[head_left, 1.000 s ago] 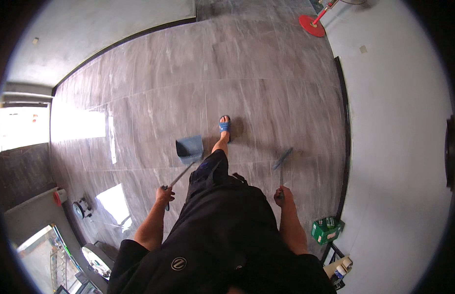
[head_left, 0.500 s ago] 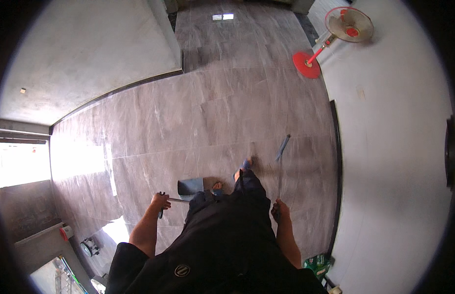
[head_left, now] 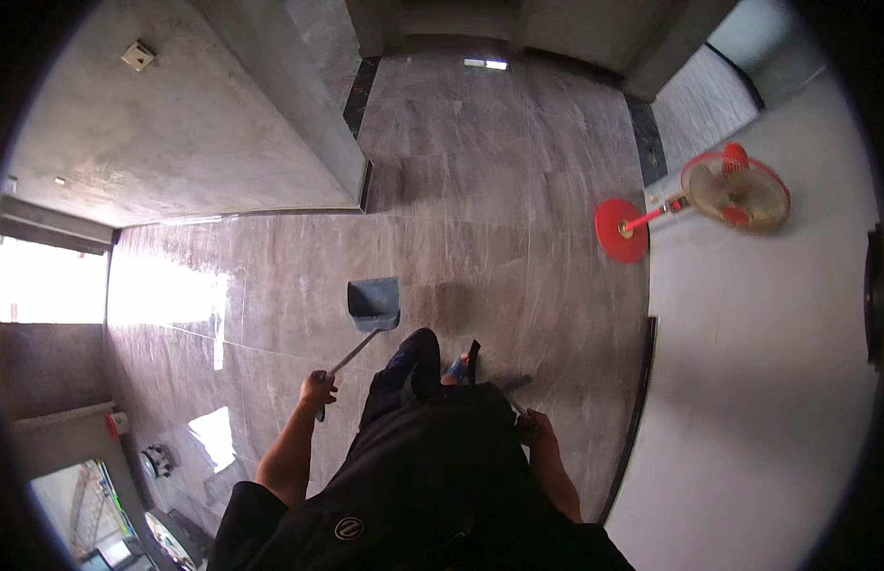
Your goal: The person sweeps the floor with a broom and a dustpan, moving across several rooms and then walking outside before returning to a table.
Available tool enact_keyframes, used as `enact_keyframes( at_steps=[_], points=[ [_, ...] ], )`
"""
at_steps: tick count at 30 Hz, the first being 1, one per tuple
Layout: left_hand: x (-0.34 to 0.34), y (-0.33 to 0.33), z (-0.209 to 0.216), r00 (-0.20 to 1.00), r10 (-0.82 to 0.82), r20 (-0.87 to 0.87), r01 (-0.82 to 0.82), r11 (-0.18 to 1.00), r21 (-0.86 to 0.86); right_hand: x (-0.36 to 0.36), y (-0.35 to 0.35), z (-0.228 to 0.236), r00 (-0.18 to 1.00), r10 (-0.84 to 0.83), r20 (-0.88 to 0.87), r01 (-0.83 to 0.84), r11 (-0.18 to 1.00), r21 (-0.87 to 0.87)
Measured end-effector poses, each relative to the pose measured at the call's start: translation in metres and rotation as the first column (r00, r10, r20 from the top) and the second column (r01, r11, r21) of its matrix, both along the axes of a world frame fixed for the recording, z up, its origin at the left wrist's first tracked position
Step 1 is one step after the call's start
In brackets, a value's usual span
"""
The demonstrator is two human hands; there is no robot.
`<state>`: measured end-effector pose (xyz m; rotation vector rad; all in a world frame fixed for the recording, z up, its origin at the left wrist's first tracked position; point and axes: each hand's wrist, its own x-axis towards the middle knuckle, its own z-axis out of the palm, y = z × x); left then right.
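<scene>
My left hand (head_left: 318, 388) is closed round the long handle of a dark grey dustpan (head_left: 373, 324). The pan's open side faces away from me, low over or on the floor ahead of my left leg; whether it touches the floor I cannot tell. On the other side, my right hand (head_left: 534, 428) grips the thin stick of a broom (head_left: 515, 403). Its bluish-grey head (head_left: 520, 383) shows partly beside my foot in a blue slipper (head_left: 455, 368), close to my body. My shirt and leg cover some of the space between the two tools.
A red standing fan (head_left: 621, 231) leans into view by the right wall (head_left: 746, 381). Ahead on the left juts a grey wall corner (head_left: 352, 176). Glossy stone-patterned tiles (head_left: 499, 257) cover the floor. A small round device (head_left: 157, 462) lies at the lower left.
I have stepped ahead; the fan and wall corner now appear nearer. The dustpan has swung out forward from my leg. The broom head has come back toward my foot.
</scene>
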<state>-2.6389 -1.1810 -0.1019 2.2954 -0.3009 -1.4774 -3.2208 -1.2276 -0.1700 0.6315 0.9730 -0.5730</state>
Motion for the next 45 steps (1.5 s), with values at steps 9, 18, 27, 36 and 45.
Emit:
enact_keyframes(
  at_steps=[9, 18, 27, 36, 45],
  points=[
    [0.0, -0.277, -0.047, 0.999, 0.034, 0.021, -0.035, 0.999, 0.014, 0.017, -0.276, -0.011, 0.939, -0.301, -0.166, 0.323, 0.938, 0.129],
    [0.041, -0.564, -0.038, 0.999, 0.001, 0.045, -0.005, 0.997, 0.078, 0.086, -0.544, 0.042, 0.915, -0.089, -0.393, 0.019, 0.984, -0.18],
    [0.088, -0.767, -0.047, 0.972, 0.237, 0.002, -0.236, 0.971, -0.044, 0.157, -0.871, 0.047, 0.846, 0.222, -0.484, -0.444, 0.795, -0.412],
    [0.08, -0.955, -0.001, 0.824, 0.566, 0.008, -0.557, 0.813, -0.171, 0.204, -1.268, 0.008, 0.442, 0.742, -0.504, -0.834, 0.547, 0.075],
    [0.132, -1.059, -0.031, 0.648, 0.756, -0.099, -0.755, 0.619, -0.215, 0.385, -1.523, 0.038, -0.033, 0.842, -0.539, -0.999, -0.012, 0.042]
  ],
)
